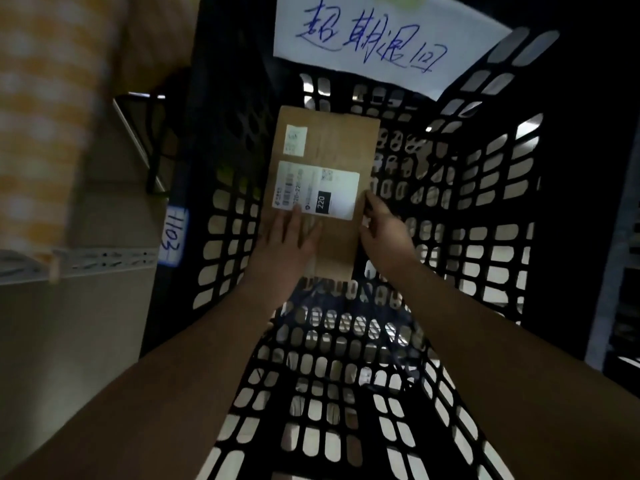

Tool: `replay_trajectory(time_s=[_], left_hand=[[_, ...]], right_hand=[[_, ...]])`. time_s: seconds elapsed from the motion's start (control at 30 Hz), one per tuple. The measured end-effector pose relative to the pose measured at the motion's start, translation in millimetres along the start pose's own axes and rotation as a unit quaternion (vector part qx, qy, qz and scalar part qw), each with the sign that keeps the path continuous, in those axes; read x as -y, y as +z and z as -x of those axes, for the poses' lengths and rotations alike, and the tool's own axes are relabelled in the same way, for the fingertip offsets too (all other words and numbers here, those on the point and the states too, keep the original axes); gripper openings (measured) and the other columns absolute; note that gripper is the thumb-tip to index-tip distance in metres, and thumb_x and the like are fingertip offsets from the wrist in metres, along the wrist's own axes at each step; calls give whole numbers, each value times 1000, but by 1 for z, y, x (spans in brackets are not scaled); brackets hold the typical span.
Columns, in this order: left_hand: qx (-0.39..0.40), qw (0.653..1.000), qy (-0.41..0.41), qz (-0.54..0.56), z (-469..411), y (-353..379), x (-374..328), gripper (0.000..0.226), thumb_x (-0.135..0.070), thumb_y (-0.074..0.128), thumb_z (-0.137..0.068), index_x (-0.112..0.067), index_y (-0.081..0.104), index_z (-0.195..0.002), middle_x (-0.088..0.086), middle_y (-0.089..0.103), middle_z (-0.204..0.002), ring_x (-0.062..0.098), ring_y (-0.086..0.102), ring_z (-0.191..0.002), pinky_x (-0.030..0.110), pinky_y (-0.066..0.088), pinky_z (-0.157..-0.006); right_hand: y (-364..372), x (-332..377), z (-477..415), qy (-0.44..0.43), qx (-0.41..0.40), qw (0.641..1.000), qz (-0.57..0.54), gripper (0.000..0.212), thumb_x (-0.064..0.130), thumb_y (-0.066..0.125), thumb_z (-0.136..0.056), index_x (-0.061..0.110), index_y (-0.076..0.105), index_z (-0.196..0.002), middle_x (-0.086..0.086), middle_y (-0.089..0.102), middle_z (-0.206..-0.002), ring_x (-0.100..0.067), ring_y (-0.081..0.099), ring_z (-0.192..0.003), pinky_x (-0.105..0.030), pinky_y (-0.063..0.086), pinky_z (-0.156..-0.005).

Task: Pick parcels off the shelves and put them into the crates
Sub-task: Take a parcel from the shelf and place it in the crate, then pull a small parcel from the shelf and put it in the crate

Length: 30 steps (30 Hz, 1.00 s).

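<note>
One parcel [322, 188], one black lattice crate [485, 188], two bare hands, both yours. The parcel is a flat brown cardboard mailer, down inside the crate, lying along the far-left part of the crate's interior; whether it rests on the floor of the crate or is just held there, I cannot tell. Your left hand [287, 237] lies flat on the parcel's near-left face, fingers spread and extended, pressing rather than clenching. Your right hand [381, 230] pinches the parcel's right edge, thumb on top at the label corner, fingers curled behind. Two labels on the parcel: a small white sticker [295, 140] near its far-left corner, unreadable, and a large white shipping label [318, 188] below it with a barcode, a QR square and "220" in white on a black block; the rest of the print is too blurred. A white paper sign [381, 39] hangs on the crate's far wall, blue handwriting reading "超期退回". Left of the crate, a small white tag [173, 237] reads "1103", handwritten in blue. Further left of the crate sits a pale shelf rail [104, 261] with something blurred, yellow-and-white checked [45, 98], above it. Both forearms cross the crate's near side and cover part of its lattice.
</note>
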<state>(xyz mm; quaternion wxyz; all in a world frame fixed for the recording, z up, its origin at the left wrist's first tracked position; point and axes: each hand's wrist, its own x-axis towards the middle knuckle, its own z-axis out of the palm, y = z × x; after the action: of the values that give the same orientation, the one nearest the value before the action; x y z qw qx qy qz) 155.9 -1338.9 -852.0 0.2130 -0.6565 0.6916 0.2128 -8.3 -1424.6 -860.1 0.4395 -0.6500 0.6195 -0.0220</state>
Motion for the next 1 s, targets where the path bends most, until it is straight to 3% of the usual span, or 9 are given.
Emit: replay_trajectory(time_s=[0.07,0.17,0.33,0.5,0.63,0.77,1.0], left_hand=[[7,1000,-9,11,-1,-1,0,101,-32,66,-85,-24,-12,-150,19,-17,-156,41,-5,-144,54,14,-116],[14,1000,-20,20,-2,-6,-1,99,-30,66,-86,-26,-10,-150,17,-16,-157,39,-5,-144,54,12,-116],[31,999,-31,32,3,-31,-2,84,-38,59,-90,-23,4,-152,16,-3,-158,38,4,-144,51,14,-116],[-29,999,-21,37,29,-70,-6,69,-37,52,-94,-19,17,-150,15,11,-157,34,9,-144,48,14,-115],[-84,996,-5,-5,69,-115,-8,67,-39,51,-94,-18,19,-149,15,14,-156,33,12,-143,44,16,-115],[-156,988,-4,10,131,-174,-3,53,-29,52,-92,-18,35,-141,11,33,-147,29,28,-135,39,26,-109],[-248,967,-56,4,262,-276,-16,56,-33,42,-98,-19,24,-148,10,20,-156,27,16,-143,40,15,-114]], right_hand=[[0,1,2,-14,30,995,93,68,23,46,-98,26,7,-154,-13,49,-138,-32,53,-115,-39,49,-87],[-2,6,5,-17,74,975,211,73,30,42,-99,24,-6,-153,-10,27,-154,-33,32,-135,-44,39,-101],[-19,25,17,-63,101,917,380,68,29,41,-100,27,-2,-153,-6,0,-162,-28,4,-147,-47,14,-116],[-47,54,48,-113,81,898,418,62,38,33,-102,25,1,-153,-6,-7,-162,-25,-3,-148,-44,-2,-118],[-79,82,89,-141,52,894,422,61,43,32,-101,22,7,-153,-6,-3,-162,-25,-2,-148,-42,-6,-118],[-118,120,145,-161,25,910,380,55,41,33,-102,19,20,-151,-7,8,-161,-24,5,-147,-40,-4,-118],[-197,194,254,-293,-89,891,335,47,37,41,-99,12,46,-139,-14,35,-151,-29,31,-140,-41,14,-117]])
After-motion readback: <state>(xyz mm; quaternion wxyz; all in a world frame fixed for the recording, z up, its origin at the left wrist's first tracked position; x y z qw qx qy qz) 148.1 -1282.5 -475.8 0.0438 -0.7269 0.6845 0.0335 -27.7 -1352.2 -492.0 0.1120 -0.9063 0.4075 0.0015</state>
